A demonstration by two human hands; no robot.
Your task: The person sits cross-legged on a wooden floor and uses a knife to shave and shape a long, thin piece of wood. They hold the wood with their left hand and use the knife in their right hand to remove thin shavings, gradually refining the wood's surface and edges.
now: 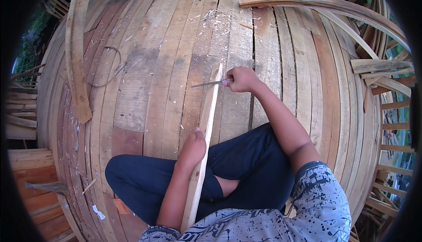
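A long pale wooden strip [208, 115] slants away from my body across my crossed legs, its far tip tapering to a narrow end. My left hand [193, 149] is closed around its middle, thumb along the upper side. Near the far end, my right hand [241, 79] is closed in a fist on the handle of a knife [205, 84]. The thin dark blade points left and lies across the strip, close to its tip; whether it bites into the wood cannot be made out. Most of the handle is hidden by my fingers.
Plank flooring [171, 88] surrounds me, with wood shavings [215, 20] scattered ahead. A long board [75, 57] lies at the left, and curved boards [316, 2] at the far right. A broom head [48, 186] is at lower left. More timber [382, 68] is stacked along the right edge.
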